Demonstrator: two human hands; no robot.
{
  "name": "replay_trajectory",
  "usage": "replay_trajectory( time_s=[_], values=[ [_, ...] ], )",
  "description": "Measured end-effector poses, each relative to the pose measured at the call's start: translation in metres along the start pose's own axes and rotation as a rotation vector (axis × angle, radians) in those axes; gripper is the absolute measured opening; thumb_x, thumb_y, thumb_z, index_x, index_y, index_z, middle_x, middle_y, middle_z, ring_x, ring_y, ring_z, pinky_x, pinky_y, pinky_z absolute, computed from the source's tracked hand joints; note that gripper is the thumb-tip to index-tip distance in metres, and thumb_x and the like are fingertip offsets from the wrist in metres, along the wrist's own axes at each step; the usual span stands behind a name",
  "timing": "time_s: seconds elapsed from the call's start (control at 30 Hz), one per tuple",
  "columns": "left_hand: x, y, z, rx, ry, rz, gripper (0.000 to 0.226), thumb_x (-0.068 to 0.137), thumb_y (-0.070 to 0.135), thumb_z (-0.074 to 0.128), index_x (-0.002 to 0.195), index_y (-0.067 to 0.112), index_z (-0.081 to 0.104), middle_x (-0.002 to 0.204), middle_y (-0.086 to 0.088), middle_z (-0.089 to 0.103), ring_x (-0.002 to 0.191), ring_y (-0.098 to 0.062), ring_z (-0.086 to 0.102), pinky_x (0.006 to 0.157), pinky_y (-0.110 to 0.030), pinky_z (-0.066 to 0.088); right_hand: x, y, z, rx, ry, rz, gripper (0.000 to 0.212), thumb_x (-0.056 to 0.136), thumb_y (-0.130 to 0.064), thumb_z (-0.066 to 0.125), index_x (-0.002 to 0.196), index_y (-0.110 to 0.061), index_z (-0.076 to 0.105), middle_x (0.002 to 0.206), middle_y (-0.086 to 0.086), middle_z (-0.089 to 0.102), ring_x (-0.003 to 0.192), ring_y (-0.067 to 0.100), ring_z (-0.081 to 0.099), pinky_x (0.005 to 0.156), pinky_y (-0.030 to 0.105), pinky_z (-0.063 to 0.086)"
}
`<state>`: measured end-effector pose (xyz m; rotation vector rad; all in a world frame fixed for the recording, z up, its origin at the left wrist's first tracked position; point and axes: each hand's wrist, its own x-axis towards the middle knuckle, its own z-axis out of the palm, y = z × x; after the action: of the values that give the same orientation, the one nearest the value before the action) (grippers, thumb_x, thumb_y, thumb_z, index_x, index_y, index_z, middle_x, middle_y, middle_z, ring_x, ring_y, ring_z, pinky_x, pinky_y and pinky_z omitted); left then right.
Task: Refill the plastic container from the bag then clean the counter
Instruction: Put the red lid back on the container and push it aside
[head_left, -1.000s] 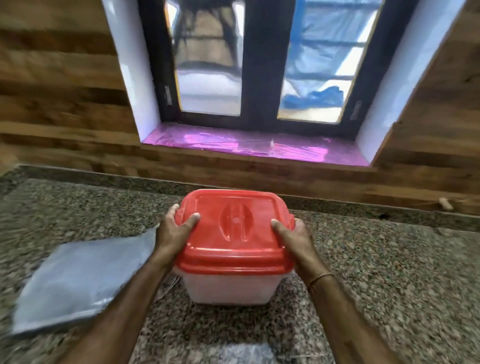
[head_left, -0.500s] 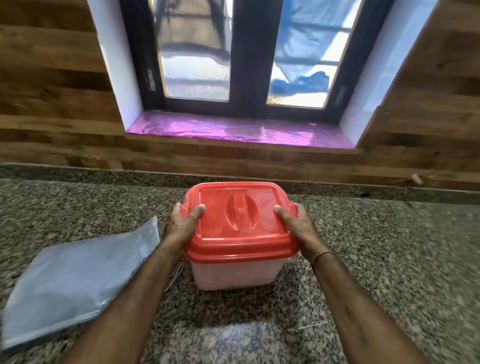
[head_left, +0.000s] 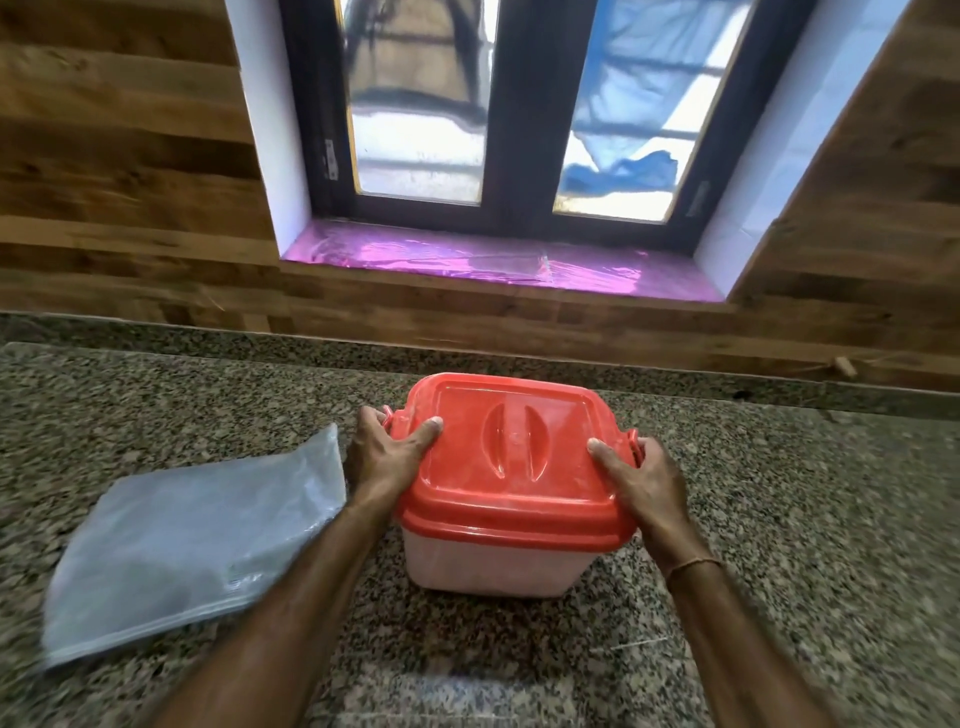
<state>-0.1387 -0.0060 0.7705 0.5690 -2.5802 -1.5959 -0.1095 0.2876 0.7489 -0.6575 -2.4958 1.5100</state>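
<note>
Container: the plastic container (head_left: 493, 566) stands mid-frame on the bench (head_left: 805, 519), red lid (head_left: 519, 457) on.
Hands: my left hand (head_left: 384, 457) and right hand (head_left: 644, 488) clasp the lid's sides, thumbs on top.
Handling: stiff, smooth plastic, probably light; best held at both sides.
Bag: the bag (head_left: 192, 540) lies flat at lower left, limp and slippery-looking.

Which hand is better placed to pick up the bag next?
Probably left. The bag lies on the counter just beside the left hand; the right hand grips the container on its far side from the bag.
</note>
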Motion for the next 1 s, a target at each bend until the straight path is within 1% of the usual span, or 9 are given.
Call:
replay_trajectory(
  time_s=[0.07, 0.17, 0.33, 0.47, 0.53, 0.6, 0.67, 0.77, 1.0],
  values=[
    [-0.001, -0.002, 0.001, -0.024, -0.008, 0.035, 0.062, 0.087, 0.052, 0.075, 0.123, 0.012, 0.045, 0.110, -0.005, 0.062, 0.078, -0.011, 0.056, 0.053, -0.023, 0.040, -0.003, -0.003, 0.001, 0.015, -0.005, -0.008, 0.073, 0.080, -0.069, 0.069, 0.131, -0.019, 0.052, 0.112, 0.006, 0.069, 0.089, 0.023, 0.074, 0.071, 0.046, 0.066],
    [-0.011, 0.002, 0.005, 0.046, 0.036, 0.139, 0.043, 0.098, 0.039, 0.067, 0.118, 0.009, 0.042, 0.099, -0.002, 0.059, 0.070, -0.001, 0.048, 0.047, -0.019, 0.035, -0.002, -0.011, 0.013, -0.221, 0.072, -0.061, 0.054, 0.099, -0.054, 0.054, 0.137, -0.015, 0.051, 0.105, 0.007, 0.069, 0.083, 0.021, 0.071, 0.070, 0.042, 0.063],
    [-0.012, -0.004, 0.012, 0.141, 0.057, 0.187, 0.038, 0.103, 0.042, 0.055, 0.119, 0.014, 0.035, 0.105, -0.009, 0.064, 0.074, -0.020, 0.059, 0.053, -0.025, 0.034, -0.005, -0.018, 0.025, -0.561, 0.076, -0.101, 0.063, 0.109, -0.043, 0.030, 0.161, -0.009, 0.021, 0.141, 0.017, 0.053, 0.110, 0.027, 0.062, 0.083, 0.037, 0.054],
    [-0.007, -0.010, 0.012, 0.034, -0.029, 0.123, 0.052, 0.103, 0.043, 0.056, 0.139, 0.011, 0.034, 0.115, -0.002, 0.053, 0.075, -0.009, 0.053, 0.056, -0.020, 0.034, -0.003, -0.016, 0.018, -0.525, 0.007, -0.118, 0.070, 0.107, -0.048, 0.033, 0.164, -0.014, 0.010, 0.147, 0.015, 0.046, 0.100, 0.017, 0.054, 0.073, 0.032, 0.048],
    [0.003, -0.018, 0.012, -0.102, -0.117, -0.001, 0.070, 0.096, 0.053, 0.063, 0.145, 0.008, 0.040, 0.119, -0.004, 0.060, 0.088, -0.019, 0.064, 0.059, -0.025, 0.047, 0.000, -0.004, 0.010, -0.264, -0.078, -0.081, 0.082, 0.094, -0.068, 0.046, 0.159, -0.023, 0.026, 0.138, 0.009, 0.058, 0.097, 0.018, 0.068, 0.070, 0.038, 0.060],
    [0.008, -0.023, 0.011, -0.193, -0.155, -0.060, 0.074, 0.088, 0.062, 0.067, 0.137, 0.007, 0.055, 0.111, -0.011, 0.072, 0.087, -0.025, 0.073, 0.062, -0.030, 0.056, 0.004, 0.008, 0.004, 0.051, -0.140, 0.058, 0.096, 0.070, -0.085, 0.061, 0.143, -0.024, 0.047, 0.120, 0.006, 0.071, 0.091, 0.022, 0.077, 0.073, 0.046, 0.066],
    [0.006, -0.022, 0.013, -0.214, -0.146, -0.048, 0.065, 0.090, 0.057, 0.068, 0.129, 0.005, 0.063, 0.100, -0.013, 0.075, 0.079, -0.024, 0.074, 0.056, -0.027, 0.056, 0.009, 0.013, 0.004, 0.070, -0.140, 0.083, 0.099, 0.061, -0.092, 0.063, 0.132, -0.023, 0.056, 0.109, 0.004, 0.075, 0.086, 0.022, 0.079, 0.072, 0.046, 0.066],
    [0.007, -0.017, 0.020, -0.235, -0.101, -0.032, 0.058, 0.091, 0.049, 0.072, 0.123, 0.002, 0.065, 0.091, -0.011, 0.074, 0.072, -0.021, 0.074, 0.046, -0.022, 0.054, 0.015, 0.011, 0.007, 0.051, -0.096, 0.045, 0.090, 0.067, -0.088, 0.059, 0.129, -0.022, 0.056, 0.104, 0.004, 0.075, 0.080, 0.021, 0.079, 0.066, 0.044, 0.066],
    [0.043, 0.046, 0.073, -0.176, -0.087, -0.042, 0.050, 0.083, 0.054, 0.079, 0.096, 0.007, 0.071, 0.083, -0.011, 0.076, 0.071, -0.028, 0.074, 0.059, -0.036, 0.061, 0.085, 0.013, -0.026, 0.078, -0.017, 0.067, 0.077, 0.066, -0.083, 0.061, 0.113, -0.023, 0.067, 0.096, 0.003, 0.078, 0.083, 0.023, 0.077, 0.074, 0.048, 0.065]
  ],
)
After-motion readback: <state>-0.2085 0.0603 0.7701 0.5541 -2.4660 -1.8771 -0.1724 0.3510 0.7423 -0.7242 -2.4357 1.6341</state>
